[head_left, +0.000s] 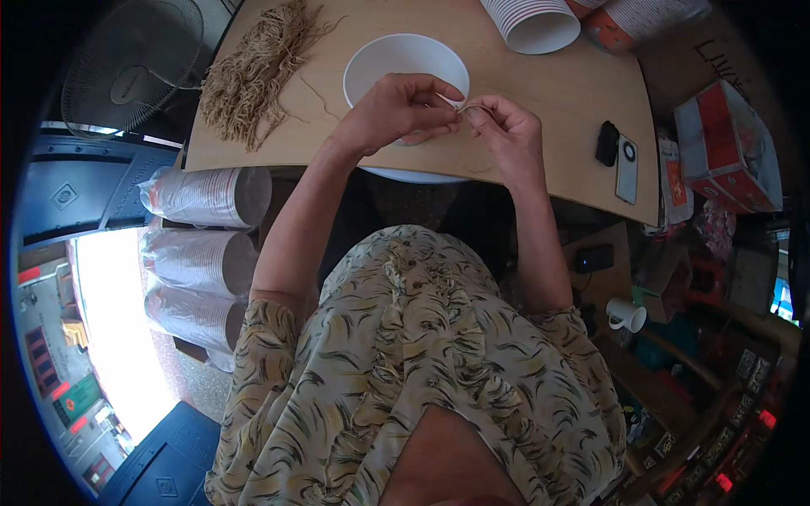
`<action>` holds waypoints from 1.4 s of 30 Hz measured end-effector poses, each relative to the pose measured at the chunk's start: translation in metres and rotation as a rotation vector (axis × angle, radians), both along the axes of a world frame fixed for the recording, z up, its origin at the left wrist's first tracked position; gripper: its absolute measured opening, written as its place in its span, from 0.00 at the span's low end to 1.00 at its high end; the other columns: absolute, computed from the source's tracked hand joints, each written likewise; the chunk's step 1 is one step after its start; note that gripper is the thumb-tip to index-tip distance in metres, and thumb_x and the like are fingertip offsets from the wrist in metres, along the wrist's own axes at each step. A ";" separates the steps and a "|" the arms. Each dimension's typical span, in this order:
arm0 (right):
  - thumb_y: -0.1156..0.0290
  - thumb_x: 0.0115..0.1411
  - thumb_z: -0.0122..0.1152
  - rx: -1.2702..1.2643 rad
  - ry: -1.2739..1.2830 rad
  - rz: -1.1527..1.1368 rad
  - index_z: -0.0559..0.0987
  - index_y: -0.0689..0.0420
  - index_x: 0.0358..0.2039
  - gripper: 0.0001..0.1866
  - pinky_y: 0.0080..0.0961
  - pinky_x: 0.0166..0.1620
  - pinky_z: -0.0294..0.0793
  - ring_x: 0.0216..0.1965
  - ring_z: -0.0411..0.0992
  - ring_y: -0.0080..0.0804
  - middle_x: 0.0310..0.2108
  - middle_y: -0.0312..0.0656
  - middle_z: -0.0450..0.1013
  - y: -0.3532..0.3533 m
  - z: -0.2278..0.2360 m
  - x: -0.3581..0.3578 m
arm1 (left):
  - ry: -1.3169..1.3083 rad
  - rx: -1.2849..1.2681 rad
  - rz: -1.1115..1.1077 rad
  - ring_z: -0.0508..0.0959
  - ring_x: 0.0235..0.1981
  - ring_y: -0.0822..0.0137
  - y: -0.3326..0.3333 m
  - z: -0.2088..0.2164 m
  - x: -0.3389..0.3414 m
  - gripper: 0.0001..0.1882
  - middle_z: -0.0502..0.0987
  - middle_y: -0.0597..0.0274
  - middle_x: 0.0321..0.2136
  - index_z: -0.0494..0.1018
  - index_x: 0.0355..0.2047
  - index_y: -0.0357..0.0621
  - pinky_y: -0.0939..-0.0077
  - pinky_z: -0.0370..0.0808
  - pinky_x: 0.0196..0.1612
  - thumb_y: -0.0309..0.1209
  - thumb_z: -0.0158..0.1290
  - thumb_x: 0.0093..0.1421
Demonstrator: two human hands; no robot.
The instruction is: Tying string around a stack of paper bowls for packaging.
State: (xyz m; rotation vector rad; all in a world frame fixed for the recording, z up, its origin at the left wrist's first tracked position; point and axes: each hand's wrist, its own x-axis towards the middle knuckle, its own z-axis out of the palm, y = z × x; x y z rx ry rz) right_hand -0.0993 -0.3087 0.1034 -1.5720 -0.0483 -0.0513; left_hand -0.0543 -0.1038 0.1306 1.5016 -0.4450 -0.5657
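Observation:
Both my hands are raised close together over the near part of the table, with a thin tan string [477,107] between them. My left hand [403,108] pinches one part of the string, its fingers curled. My right hand [509,133] holds another part between thumb and forefinger. Just behind my left hand stands a white paper bucket [380,63], its wide mouth facing up and its lower part hidden by the hand. A heap of similar tan strings [253,76] lies at the table's far left, one loose strand trailing toward the bucket.
Stacked white buckets [540,29] lie at the table's far edge. A phone [627,169] and a small black case [607,143] rest at the right. Bagged bucket stacks [207,198] sit below on the left, near a fan [131,80]. A white mug [626,315] stands lower right.

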 end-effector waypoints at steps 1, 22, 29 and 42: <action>0.73 0.64 0.62 0.000 0.001 0.001 0.81 0.63 0.38 0.06 0.13 0.33 0.69 0.28 0.69 0.14 0.27 0.30 0.74 0.000 -0.001 0.000 | 0.001 0.000 0.001 0.82 0.39 0.74 0.000 0.000 0.000 0.16 0.83 0.56 0.37 0.74 0.52 0.32 0.82 0.79 0.44 0.24 0.57 0.64; 0.78 0.64 0.61 -0.031 -0.252 -0.175 0.81 0.64 0.41 0.06 0.14 0.37 0.72 0.31 0.71 0.15 0.30 0.31 0.75 0.005 0.008 -0.008 | 0.018 -0.006 -0.047 0.78 0.30 0.79 0.002 -0.004 0.003 0.09 0.82 0.66 0.29 0.81 0.43 0.36 0.85 0.76 0.35 0.25 0.60 0.62; 0.76 0.64 0.63 -0.060 -0.144 -0.142 0.81 0.63 0.39 0.05 0.14 0.36 0.72 0.30 0.71 0.14 0.29 0.30 0.76 0.009 0.001 -0.005 | -0.074 0.033 -0.017 0.74 0.28 0.81 0.000 -0.004 0.001 0.07 0.80 0.68 0.29 0.80 0.41 0.36 0.85 0.70 0.30 0.23 0.59 0.63; 0.76 0.63 0.63 -0.068 -0.067 -0.034 0.82 0.63 0.37 0.05 0.14 0.35 0.72 0.29 0.72 0.14 0.28 0.31 0.76 0.007 0.000 -0.006 | -0.090 0.040 0.106 0.75 0.26 0.82 -0.004 -0.004 -0.004 0.09 0.82 0.67 0.29 0.81 0.41 0.37 0.86 0.70 0.28 0.25 0.62 0.60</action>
